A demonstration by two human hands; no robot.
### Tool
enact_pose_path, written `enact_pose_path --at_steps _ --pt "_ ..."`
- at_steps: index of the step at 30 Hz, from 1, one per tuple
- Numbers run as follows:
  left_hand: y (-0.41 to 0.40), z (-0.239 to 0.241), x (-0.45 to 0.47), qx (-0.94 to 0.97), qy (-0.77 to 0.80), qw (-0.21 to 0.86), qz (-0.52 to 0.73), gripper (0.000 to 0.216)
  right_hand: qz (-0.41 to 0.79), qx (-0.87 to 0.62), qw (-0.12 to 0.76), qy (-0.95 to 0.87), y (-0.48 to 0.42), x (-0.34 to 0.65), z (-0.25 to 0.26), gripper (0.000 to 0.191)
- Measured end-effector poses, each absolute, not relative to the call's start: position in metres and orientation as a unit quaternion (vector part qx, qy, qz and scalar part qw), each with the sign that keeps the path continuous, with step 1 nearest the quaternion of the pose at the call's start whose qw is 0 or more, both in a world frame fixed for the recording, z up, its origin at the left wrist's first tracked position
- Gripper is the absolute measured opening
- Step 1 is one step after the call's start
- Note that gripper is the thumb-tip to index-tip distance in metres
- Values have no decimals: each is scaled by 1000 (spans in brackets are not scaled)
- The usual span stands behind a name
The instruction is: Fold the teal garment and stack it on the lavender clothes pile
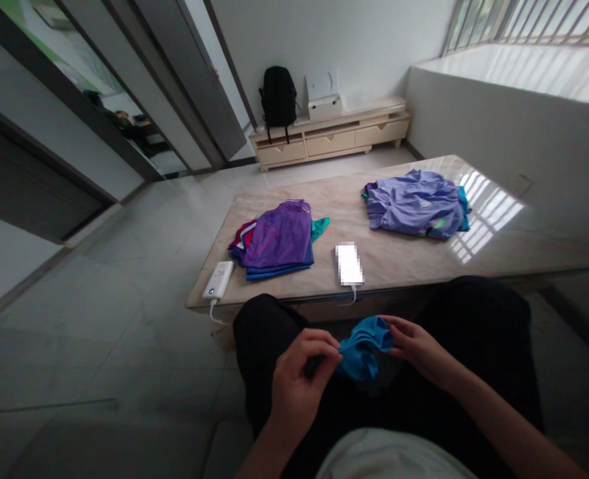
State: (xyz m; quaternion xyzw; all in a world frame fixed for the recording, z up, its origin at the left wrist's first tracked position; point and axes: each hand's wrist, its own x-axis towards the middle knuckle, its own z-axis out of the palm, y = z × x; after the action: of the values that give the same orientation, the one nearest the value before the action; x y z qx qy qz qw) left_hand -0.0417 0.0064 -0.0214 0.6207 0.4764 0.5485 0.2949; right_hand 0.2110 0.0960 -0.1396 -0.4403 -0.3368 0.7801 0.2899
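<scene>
A small bunched piece of blue cloth (361,350) hangs between my two hands, above my lap. My left hand (304,372) pinches its left edge between thumb and fingers. At the other side, my right hand (417,342) grips the gathered upper right edge. Folds hide what kind of garment it is. Beyond my knees, a stack of folded clothes with purple shorts (280,234) on top lies on the table (344,193). A second pile, topped by a lavender shirt (414,203), lies farther right.
A white power bank (218,280) with a cable lies at the table's left corner. A phone (349,264) with a blurred screen and a cable is near the front edge. Behind the table stand a low cabinet (329,143), a black backpack (278,96) and a white box (324,106).
</scene>
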Motion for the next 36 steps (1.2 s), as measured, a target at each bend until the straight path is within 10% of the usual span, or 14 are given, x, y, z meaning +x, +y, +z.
enact_pose_path --at_steps 18,28,36 --pt "9 -30 -45 616 502 282 537 15 716 -483 266 -428 115 233 -131 54" --pt "10 -36 -38 678 491 208 506 14 295 -592 240 -710 145 272 -79 26" --pt "10 -52 -44 725 496 131 461 22 489 -580 315 -570 142 287 -51 29"
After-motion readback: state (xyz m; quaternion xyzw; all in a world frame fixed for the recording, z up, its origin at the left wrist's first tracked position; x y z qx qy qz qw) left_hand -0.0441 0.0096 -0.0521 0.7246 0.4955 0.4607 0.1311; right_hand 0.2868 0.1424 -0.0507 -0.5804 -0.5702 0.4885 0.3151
